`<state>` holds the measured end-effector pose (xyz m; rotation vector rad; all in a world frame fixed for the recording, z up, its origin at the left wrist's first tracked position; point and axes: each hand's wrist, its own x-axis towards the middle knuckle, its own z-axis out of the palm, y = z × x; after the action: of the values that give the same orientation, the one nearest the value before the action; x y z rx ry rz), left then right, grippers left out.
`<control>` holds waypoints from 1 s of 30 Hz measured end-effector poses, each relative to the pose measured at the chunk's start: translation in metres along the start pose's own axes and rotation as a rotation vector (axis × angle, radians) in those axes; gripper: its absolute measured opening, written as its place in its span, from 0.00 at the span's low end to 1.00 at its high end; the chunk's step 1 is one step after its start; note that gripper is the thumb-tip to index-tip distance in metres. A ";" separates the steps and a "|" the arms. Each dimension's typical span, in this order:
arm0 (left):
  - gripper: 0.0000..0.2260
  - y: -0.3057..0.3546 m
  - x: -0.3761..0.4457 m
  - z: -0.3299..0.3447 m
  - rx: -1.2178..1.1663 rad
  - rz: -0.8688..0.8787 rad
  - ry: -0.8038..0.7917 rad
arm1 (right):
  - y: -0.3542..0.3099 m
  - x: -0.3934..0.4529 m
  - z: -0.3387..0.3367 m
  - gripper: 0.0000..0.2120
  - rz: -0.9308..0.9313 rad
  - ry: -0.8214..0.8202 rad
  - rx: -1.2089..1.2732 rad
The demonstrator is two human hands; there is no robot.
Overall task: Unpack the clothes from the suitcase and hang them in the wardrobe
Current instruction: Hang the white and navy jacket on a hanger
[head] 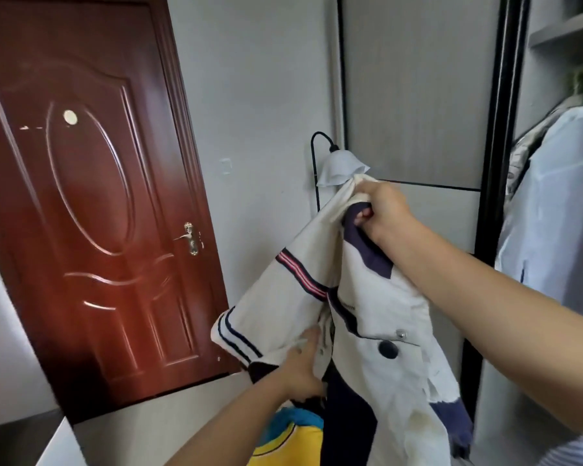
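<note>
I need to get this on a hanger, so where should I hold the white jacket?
Keep the right hand gripping the jacket at its navy collar from above; the body hangs straight below. The left hand holds the front edge near the sleeve, so a hanger probably enters from below.

The wardrobe (505, 163) stands at the right, its grey sliding door (414, 95) in a black frame pushed over to the left. In the open bay hang a pale blue shirt (559, 210) and, just behind it, a patterned garment (519, 156). A grey shelf (566, 31) runs across above them. Low at the left is a dark surface (21, 435) with a white edge. The grey floor (169, 412) runs up to the door (91, 196).
</note>
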<state>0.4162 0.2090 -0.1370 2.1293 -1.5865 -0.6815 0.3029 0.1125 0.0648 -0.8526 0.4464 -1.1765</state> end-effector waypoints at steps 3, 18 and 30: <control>0.33 0.016 0.013 0.011 -0.122 0.034 0.165 | -0.015 -0.001 -0.012 0.12 -0.020 -0.047 0.124; 0.14 0.065 0.040 -0.031 -0.803 -0.111 0.732 | -0.051 -0.023 -0.191 0.11 -0.124 0.100 -0.462; 0.23 0.091 0.020 -0.062 -1.409 0.008 0.494 | 0.073 -0.037 -0.239 0.11 0.720 -0.786 -1.846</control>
<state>0.3881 0.1657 -0.0374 1.0526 -0.4746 -0.8060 0.1665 0.0739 -0.1438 -2.2744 1.0251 0.6276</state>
